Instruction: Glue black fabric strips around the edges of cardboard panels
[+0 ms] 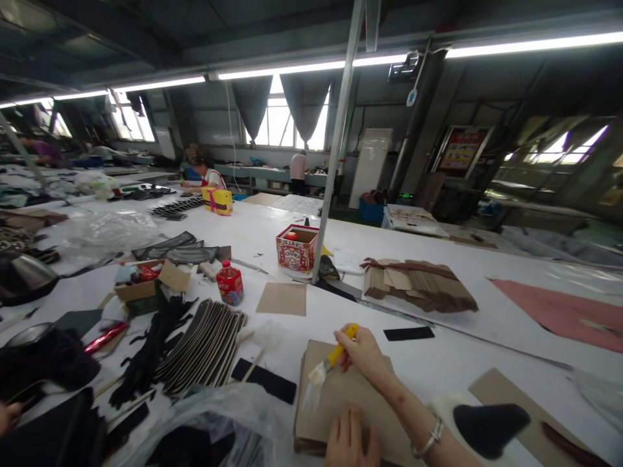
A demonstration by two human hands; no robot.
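Note:
My right hand (pixel 364 353) grips a brush by its yellow handle (pixel 335 353). The pale bristles (pixel 318 374) touch the top sheet of a stack of tan boards (pixel 331 395), near its left side, where a whitish wet smear shows. Lower down, my left hand (pixel 351 441) lies on the same top sheet with its fingers stretched out. A black strip (pixel 265 381) lies left of the stack, and another black strip (pixel 409 333) is beyond it to the right. To the right of my right forearm sits a dark curved piece (pixel 489 428).
Clear plastic film (pixel 214 415) bunches at front left, beside a row of curved dark pieces (pixel 204 344). A red bottle (pixel 230 283), a patterned box (pixel 296 250) and a metal pole (pixel 335 143) stand farther back. At the far left edge, another person's hand (pixel 7 415) shows.

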